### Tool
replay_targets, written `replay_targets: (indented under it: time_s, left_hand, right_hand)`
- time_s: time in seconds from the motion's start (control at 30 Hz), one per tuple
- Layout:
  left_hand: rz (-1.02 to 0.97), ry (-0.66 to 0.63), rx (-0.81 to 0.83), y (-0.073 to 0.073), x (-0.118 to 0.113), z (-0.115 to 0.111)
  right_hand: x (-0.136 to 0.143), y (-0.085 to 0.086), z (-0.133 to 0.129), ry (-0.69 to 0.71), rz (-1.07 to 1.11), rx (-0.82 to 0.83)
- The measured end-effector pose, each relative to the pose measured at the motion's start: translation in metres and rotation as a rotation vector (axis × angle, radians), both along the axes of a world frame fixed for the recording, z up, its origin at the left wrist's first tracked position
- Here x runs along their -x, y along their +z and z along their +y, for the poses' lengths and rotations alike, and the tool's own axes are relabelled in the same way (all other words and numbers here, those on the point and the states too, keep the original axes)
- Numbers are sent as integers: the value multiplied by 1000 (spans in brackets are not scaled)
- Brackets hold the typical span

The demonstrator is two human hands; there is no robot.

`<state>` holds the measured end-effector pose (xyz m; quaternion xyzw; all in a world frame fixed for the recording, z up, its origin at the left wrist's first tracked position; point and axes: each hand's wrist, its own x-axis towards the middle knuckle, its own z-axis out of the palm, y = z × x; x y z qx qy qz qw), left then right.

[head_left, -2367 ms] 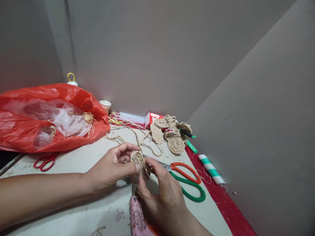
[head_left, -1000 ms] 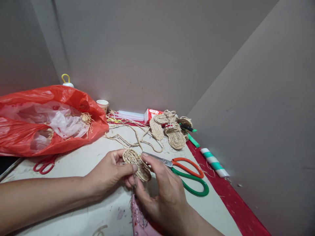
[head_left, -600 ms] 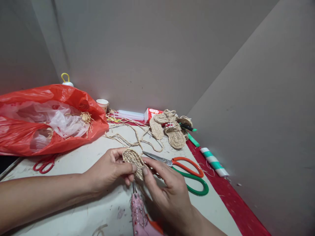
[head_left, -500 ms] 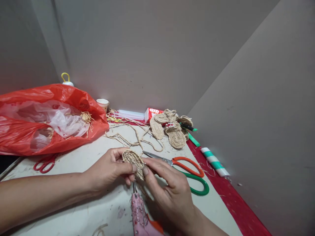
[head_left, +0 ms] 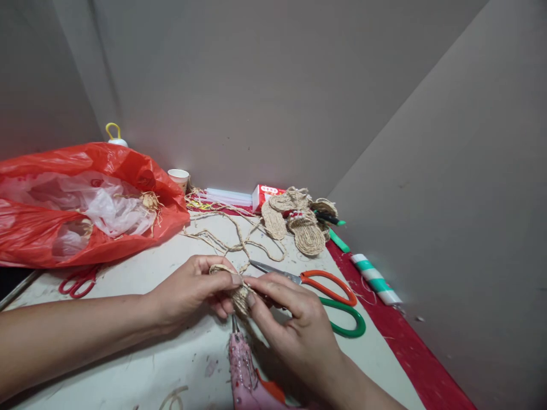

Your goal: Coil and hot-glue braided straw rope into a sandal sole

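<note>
- Head view: my left hand (head_left: 194, 290) pinches the small woven straw sole (head_left: 234, 285) by its near edge, thumb on top; my right hand (head_left: 299, 330) pinches the other side, fingertips narrow around the braid. Sole is held just above the table (head_left: 141, 364), between both hands.
- Glue gun (head_left: 243, 370) lies right under the sole, nozzle pointing up at my fingers — likely hot, so a burn or a stray glue blob on the weave if I dip lower.
- Grip is only on the rim; judging by how it curls, squeezing harder could buckle the coil or split a glued seam.
- Loose straw cord (head_left: 231, 242) trails from the sole across the table — could snag on the scissors (head_left: 325, 293) just beside my right hand and tug the piece askew.
- Finished sandals (head_left: 299, 225) sit well apart, no risk there.
</note>
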<state>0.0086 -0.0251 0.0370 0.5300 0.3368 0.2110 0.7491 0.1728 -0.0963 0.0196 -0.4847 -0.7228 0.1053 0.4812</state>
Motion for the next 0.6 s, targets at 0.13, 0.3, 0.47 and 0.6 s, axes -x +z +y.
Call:
replay_targets:
  time_s: [0.13,0.3,0.47,0.6]
  left_hand:
    - [-6,9,41,-3,-1,0]
    - [-29,29,107,-7,0,4]
    - [-38,82,156,-6,0,9]
    - [-50,126,167,-5,0,12]
  right_hand:
    - [2,-1,0,-42,11,65]
    - [-2,1,-2,-121,18,78]
    - [-24,16,-22,-168,-145,-177]
    - [-45,24,-51,88,-534,-161]
